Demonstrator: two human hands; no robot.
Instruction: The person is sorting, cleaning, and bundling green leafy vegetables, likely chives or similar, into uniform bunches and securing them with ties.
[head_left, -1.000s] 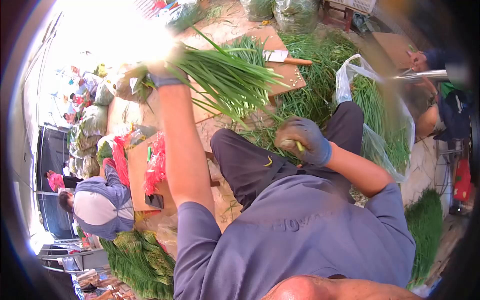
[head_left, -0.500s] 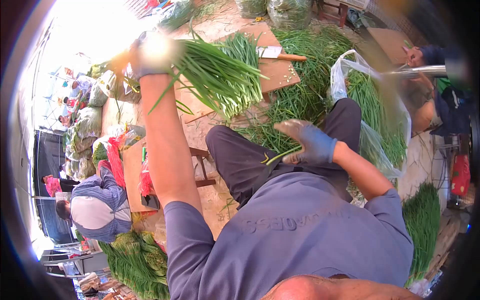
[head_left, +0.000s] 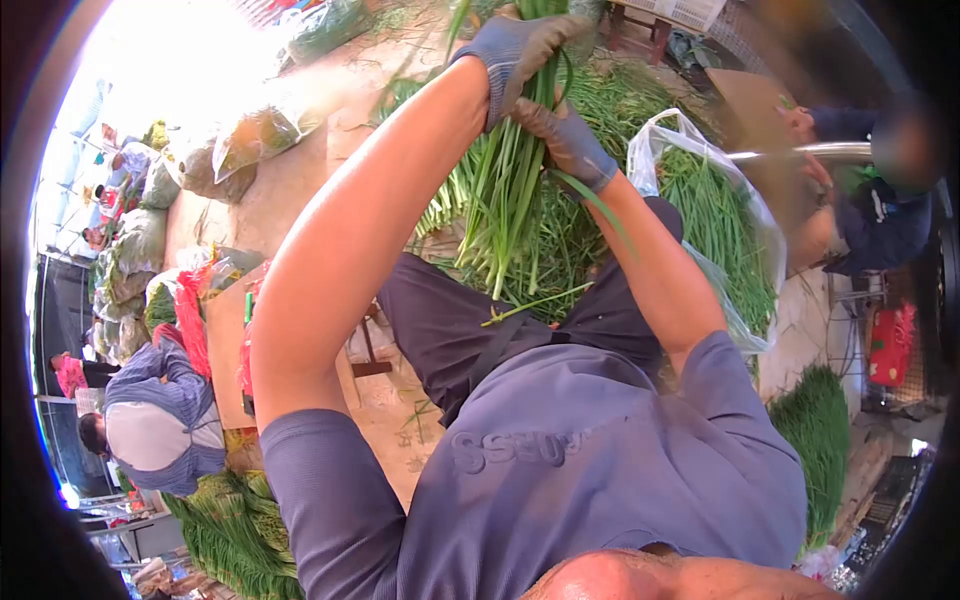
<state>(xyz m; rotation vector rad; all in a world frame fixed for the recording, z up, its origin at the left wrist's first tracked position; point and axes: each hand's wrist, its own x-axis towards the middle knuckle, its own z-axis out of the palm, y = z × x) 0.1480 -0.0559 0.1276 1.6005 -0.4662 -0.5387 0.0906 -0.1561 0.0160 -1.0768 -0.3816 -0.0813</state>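
A bunch of long green chives (head_left: 510,200) hangs between both hands, its pale stem ends pointing down toward my lap. My left hand (head_left: 525,55), in a blue and grey glove, is closed around the upper part. Just below it my right hand (head_left: 570,140), in a similar glove, is closed on the bunch from the right side. More cut chives with pale ends (head_left: 445,205) lie behind, partly covered by my left arm. One loose stalk (head_left: 540,305) rests across my lap. The knife seen earlier is hidden now.
A clear plastic bag (head_left: 765,240) full of chives stands right of my knee. Loose chives (head_left: 630,95) heap on the floor ahead. Another pile (head_left: 815,440) lies at lower right. Co-workers sit at left (head_left: 165,420) and right (head_left: 880,215). Full bags (head_left: 130,250) line the left.
My left hand has swung right with the bunch, whose stem ends now point down. My right hand has risen from my lap and closed on the bunch; the loose stalk stays on my lap.
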